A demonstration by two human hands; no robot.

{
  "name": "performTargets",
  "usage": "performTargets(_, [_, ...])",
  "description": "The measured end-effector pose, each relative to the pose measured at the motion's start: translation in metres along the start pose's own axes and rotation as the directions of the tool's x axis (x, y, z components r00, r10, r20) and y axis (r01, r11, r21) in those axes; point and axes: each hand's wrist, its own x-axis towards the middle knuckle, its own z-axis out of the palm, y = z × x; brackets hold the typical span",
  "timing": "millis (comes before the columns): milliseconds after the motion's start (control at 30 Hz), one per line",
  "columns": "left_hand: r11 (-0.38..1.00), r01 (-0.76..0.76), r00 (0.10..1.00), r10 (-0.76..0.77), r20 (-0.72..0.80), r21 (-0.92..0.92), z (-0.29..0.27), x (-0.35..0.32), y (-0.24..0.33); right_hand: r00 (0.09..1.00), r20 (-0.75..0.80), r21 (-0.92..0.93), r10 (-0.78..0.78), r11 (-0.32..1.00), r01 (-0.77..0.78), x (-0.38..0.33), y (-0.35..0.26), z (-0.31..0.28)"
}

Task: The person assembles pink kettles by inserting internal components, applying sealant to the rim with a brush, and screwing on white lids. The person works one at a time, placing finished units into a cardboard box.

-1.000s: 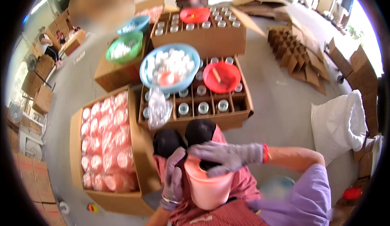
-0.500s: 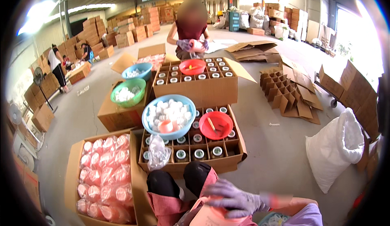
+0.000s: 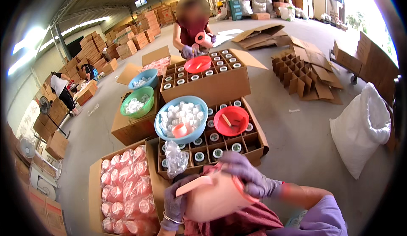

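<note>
A pink plastic jar [image 3: 214, 200] rests on my lap at the bottom of the view. My left hand [image 3: 176, 200], in a grey-purple glove, grips its left side. My gloved right hand [image 3: 248, 174] lies over its top rim. Just ahead stands an open cardboard box [image 3: 254, 145] of capped jars in dividers. On that box sit a blue bowl [image 3: 163, 132] of white caps and a red bowl [image 3: 233, 115] holding a small stick. A crumpled clear plastic bag [image 3: 174, 159] lies on the box's near corner.
A box of wrapped pink jars [image 3: 125, 189] stands at my left. A second jar box [image 3: 205, 81] with a red bowl, and green [image 3: 136, 102] and blue [image 3: 143, 78] bowls lie farther off. A person [image 3: 193, 26] works opposite. White sack [image 3: 360, 128] at right, flattened cardboard dividers [image 3: 307, 73] beyond.
The view has tilted up from my lap toward the warehouse. The pink jar and both hands have slid to the bottom of the picture, still held the same way.
</note>
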Motion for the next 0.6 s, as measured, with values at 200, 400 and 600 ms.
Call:
performTargets(200, [0.846,-0.374,0.925,0.372,0.082,0.379,-0.002,0.037,0.011,0.850,-0.198,-0.027,0.487,0.865,-0.502,-0.020,0.038,0.007])
performTargets(400, [0.656,-0.431,0.857,0.513,0.053,0.620,-0.004,0.018,0.008,0.676,-0.149,0.638,0.722,0.592,-0.492,-0.002,0.032,0.032])
performTargets(600, [0.955,0.296,0.948,-0.298,-0.111,-0.035,0.002,0.020,-0.007,0.956,-0.135,0.010,0.262,0.965,-0.263,-0.006,0.033,0.000])
